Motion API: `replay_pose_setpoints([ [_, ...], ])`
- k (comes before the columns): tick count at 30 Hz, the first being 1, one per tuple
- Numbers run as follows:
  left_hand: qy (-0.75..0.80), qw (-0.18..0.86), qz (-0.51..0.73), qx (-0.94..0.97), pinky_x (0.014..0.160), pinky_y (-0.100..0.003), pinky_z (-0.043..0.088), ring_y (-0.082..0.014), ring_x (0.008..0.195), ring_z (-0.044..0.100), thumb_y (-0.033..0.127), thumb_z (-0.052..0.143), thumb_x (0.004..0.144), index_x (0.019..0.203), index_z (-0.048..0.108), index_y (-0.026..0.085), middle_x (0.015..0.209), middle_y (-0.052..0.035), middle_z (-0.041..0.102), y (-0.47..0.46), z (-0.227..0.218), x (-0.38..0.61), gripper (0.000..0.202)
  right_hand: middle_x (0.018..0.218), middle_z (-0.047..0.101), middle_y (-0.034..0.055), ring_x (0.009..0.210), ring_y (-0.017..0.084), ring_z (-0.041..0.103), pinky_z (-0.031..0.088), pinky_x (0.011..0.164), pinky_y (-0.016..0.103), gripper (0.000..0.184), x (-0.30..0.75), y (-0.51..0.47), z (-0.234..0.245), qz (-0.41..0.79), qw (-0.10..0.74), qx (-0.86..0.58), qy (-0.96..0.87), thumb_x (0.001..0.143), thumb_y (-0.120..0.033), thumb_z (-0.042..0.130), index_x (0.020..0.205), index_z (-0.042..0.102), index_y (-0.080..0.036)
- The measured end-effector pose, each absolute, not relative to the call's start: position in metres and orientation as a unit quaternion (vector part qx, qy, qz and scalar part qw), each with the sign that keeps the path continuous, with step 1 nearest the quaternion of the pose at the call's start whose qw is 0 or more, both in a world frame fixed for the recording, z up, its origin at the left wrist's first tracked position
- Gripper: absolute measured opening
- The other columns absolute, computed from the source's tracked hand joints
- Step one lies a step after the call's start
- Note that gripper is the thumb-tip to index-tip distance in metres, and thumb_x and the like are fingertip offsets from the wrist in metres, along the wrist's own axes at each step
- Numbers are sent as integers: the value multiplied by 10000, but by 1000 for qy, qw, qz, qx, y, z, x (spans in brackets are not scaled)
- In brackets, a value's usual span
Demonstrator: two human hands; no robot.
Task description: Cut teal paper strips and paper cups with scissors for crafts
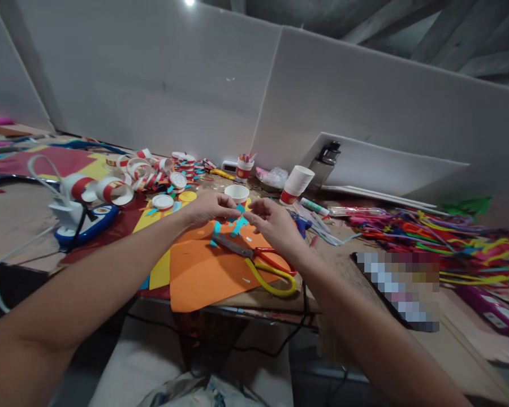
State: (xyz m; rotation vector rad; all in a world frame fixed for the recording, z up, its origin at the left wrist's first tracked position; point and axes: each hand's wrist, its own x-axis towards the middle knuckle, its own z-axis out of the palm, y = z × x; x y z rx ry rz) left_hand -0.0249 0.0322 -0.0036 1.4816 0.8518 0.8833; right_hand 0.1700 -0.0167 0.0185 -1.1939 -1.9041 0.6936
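Above the orange paper (207, 277), my left hand (210, 207) and my right hand (275, 223) face each other with fingertips pinched. A small blue paper piece (241, 208) shows between the two sets of fingertips. Directly behind them stands a white paper cup (236, 194). Below lie more blue paper scraps (238, 227) and a pair of scissors (254, 259) with red and yellow handles, its blades pointing left. Small white bits also rest on the orange sheet. Yellow paper (160, 275) sticks out under its left side.
To the left are cut cup rings (117, 190), a white disc (162, 202) and a blue power strip (87, 223). Stacked cups (297, 183), a dark bottle (323, 164) and a glue stick (315, 206) stand or lie behind right. Colourful pipe cleaners (441, 243) and a blurred-out flat device (394, 291) occupy the right.
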Motion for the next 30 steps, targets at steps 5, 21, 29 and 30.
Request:
replay_pose_setpoints([
  [5,378,566,374,630,507,-202,386,-61,516,498,381,856,579,648,609,122,612,3,599,35,-7,-26,365,644,594,-18,560,91,559,461,516,208,197,159,9,4,374,412,-466,-688,806,-331,616,716,545,-171],
  [21,497,393,169,755,423,-222,312,-110,398,494,370,770,653,577,685,189,432,-4,589,43,-18,-34,214,850,724,63,772,156,665,482,743,251,274,174,23,-12,158,201,-540,-802,879,-172,505,1059,712,-169],
  [29,528,306,182,771,445,-234,281,-111,415,483,390,738,687,538,664,186,439,3,580,45,-17,-32,263,1088,712,97,968,194,654,445,772,242,351,164,21,-11,17,25,-472,-881,865,-124,499,1119,720,-222],
  [30,532,290,196,771,447,-236,271,-109,418,473,381,743,681,522,657,186,436,3,575,46,-18,-33,266,1088,710,103,979,201,652,444,765,245,348,163,20,-11,5,16,-478,-878,865,-122,495,1123,711,-215],
])
